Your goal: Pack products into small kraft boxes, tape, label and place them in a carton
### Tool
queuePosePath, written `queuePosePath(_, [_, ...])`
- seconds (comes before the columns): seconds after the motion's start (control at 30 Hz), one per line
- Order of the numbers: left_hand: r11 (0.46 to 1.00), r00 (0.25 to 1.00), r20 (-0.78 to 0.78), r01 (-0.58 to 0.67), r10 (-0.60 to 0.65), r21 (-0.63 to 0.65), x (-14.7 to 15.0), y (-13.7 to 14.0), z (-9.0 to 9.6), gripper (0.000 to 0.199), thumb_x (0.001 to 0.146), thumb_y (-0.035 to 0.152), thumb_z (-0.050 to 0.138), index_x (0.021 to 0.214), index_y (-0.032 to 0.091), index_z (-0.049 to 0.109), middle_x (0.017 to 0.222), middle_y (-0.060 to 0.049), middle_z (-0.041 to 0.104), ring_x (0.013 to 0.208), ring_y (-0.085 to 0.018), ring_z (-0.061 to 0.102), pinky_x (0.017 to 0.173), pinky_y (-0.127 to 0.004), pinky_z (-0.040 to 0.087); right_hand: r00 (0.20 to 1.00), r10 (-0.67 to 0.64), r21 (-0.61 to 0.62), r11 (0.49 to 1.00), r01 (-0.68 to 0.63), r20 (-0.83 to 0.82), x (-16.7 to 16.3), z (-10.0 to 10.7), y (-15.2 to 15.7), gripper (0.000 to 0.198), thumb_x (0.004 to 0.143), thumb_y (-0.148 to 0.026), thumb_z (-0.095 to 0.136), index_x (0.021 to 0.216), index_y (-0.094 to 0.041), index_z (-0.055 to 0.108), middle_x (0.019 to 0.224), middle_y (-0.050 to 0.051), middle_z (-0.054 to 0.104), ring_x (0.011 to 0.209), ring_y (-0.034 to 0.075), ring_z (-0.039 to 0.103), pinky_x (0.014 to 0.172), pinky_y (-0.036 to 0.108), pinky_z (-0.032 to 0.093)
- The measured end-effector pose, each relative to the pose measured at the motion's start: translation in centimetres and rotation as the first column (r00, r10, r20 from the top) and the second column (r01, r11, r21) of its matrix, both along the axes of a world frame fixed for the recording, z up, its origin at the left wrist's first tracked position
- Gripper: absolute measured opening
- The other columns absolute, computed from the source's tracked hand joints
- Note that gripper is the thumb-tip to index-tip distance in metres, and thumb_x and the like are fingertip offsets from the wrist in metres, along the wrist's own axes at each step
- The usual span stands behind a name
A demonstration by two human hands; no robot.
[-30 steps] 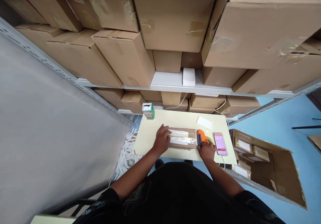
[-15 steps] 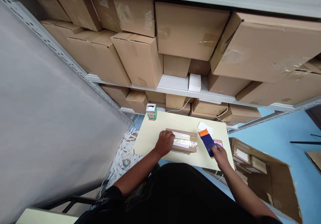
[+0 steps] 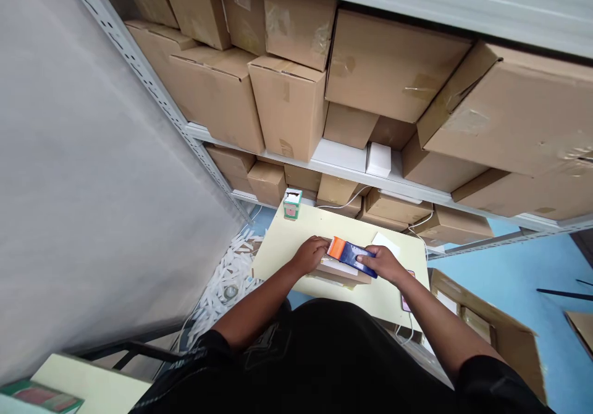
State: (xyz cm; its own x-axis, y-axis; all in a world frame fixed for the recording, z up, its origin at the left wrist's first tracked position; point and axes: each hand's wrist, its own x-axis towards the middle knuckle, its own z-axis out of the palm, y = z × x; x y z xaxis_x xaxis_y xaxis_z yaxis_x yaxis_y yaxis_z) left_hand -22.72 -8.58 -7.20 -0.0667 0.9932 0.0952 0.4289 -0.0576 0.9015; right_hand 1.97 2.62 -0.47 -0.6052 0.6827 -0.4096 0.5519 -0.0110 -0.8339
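Observation:
A small cardboard box [image 3: 340, 272] with a white label and shiny tape lies on the pale table, partly covered by what is above it. My left hand [image 3: 310, 256] holds the box at its left end, fingers curled against the top. In my right hand [image 3: 384, 263] is a blue tape dispenser [image 3: 348, 256] with an orange front end. That orange end sits over the upper part of the box, close to my left fingertips. Whether the dispenser touches the box I cannot tell.
A green and white carton [image 3: 292, 204] stands at the table's [image 3: 274, 250] back left corner. White paper [image 3: 385, 243] and a phone [image 3: 406, 303] lie to the right. Shelves with cardboard boxes [image 3: 287, 108] rise behind. A large open carton [image 3: 514, 346] sits at right; paper strips [image 3: 225, 284] litter the floor.
My right hand has swung the tape dispenser left, from beside the phone to over the box. My left hand stays at the box's left end. The view has shifted slightly.

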Motion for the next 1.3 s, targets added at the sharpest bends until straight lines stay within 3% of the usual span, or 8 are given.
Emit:
queuePosePath(0.17, [0.972,0.912,0.396,-0.014,0.109,-0.236,-0.1,0.4,0.6,0.036,0.094,0.048,0.055,0.096,0.019,0.076,0.097,-0.005,0.078,0.095,-0.023,0.070,0.090,-0.035,0.054,1.000,0.024,0.011,1.000,-0.024,-0.005,0.4,-0.7,0.7,0.048,0.069,-0.066,0.079,0.069,-0.019,0.066,0.061,-0.001,0.062,0.057,0.015,0.054,0.055,0.026,0.043])
queuePosePath(0.33, [0.904,0.741,0.622,0.048,0.254,-0.426,0.6,1.1,0.5,0.027,0.083,0.042,0.070,0.088,0.015,0.072,0.075,-0.003,0.071,0.066,-0.015,0.066,0.066,-0.027,0.052,0.999,0.039,0.009,0.999,-0.039,-0.012,0.3,-0.7,0.9,0.049,0.071,-0.066,0.078,0.068,-0.019,0.066,0.059,-0.001,0.061,0.055,0.014,0.052,0.053,0.026,0.040])
queuePosePath(0.47, [0.871,0.745,0.595,0.038,0.301,-0.489,1.4,1.4,-0.2,0.021,0.084,0.037,0.069,0.085,0.016,0.069,0.073,-0.003,0.071,0.062,-0.013,0.064,0.062,-0.025,0.049,0.998,0.055,-0.004,0.998,-0.055,0.013,-0.1,-0.4,1.2,0.047,0.069,-0.064,0.081,0.070,-0.019,0.068,0.061,0.000,0.064,0.055,0.015,0.054,0.053,0.026,0.041])
queuePosePath(0.6, [0.851,0.782,0.502,-0.069,0.370,-0.520,1.6,1.4,-0.8,0.018,0.089,0.035,0.064,0.087,0.018,0.067,0.072,0.000,0.070,0.059,-0.013,0.062,0.062,-0.025,0.050,0.989,0.112,0.014,0.993,-0.114,0.095,-0.5,-0.1,1.7,0.043,0.071,-0.061,0.081,0.069,-0.019,0.071,0.062,0.000,0.066,0.057,0.016,0.057,0.054,0.026,0.041])
queuePosePath(0.87, [0.821,0.783,0.388,-0.257,0.486,-0.510,-4.3,-1.1,-2.3,0.017,0.086,0.033,0.064,0.090,0.016,0.066,0.078,-0.002,0.068,0.059,-0.012,0.062,0.065,-0.027,0.052,0.971,0.136,0.050,0.988,-0.149,0.199,-0.6,0.1,2.7,0.044,0.071,-0.062,0.081,0.068,-0.018,0.071,0.059,0.000,0.064,0.055,0.015,0.055,0.053,0.026,0.039])
queuePosePath(1.0, [0.816,0.805,0.330,-0.298,0.494,-0.495,-4.8,-1.7,-3.9,0.019,0.086,0.037,0.062,0.088,0.018,0.065,0.075,-0.001,0.067,0.063,-0.013,0.065,0.066,-0.027,0.054,0.970,0.132,0.034,0.989,-0.142,0.204,-0.6,-0.3,2.7,0.048,0.071,-0.065,0.079,0.067,-0.018,0.069,0.057,-0.001,0.062,0.054,0.015,0.053,0.052,0.026,0.038])
queuePosePath(1.1, [0.845,0.798,0.357,-0.322,0.485,-0.427,-4.3,-0.4,-4.1,0.019,0.087,0.037,0.058,0.090,0.019,0.063,0.076,-0.001,0.068,0.071,-0.016,0.069,0.071,-0.028,0.056,0.978,0.095,0.012,0.995,-0.099,0.185,-0.2,-0.6,2.7,0.050,0.071,-0.066,0.078,0.069,-0.017,0.068,0.058,-0.001,0.061,0.055,0.014,0.052,0.054,0.026,0.039])
queuePosePath(1.3, [0.916,0.856,0.353,-0.287,0.376,-0.279,-4.8,4.7,-2.3,0.015,0.092,0.033,0.055,0.091,0.020,0.061,0.081,-0.001,0.071,0.088,-0.019,0.076,0.083,-0.031,0.058,0.993,-0.010,-0.011,1.000,0.011,0.116,1.5,-1.2,1.9,0.051,0.072,-0.068,0.076,0.071,-0.017,0.067,0.060,-0.001,0.060,0.057,0.015,0.052,0.056,0.027,0.040])
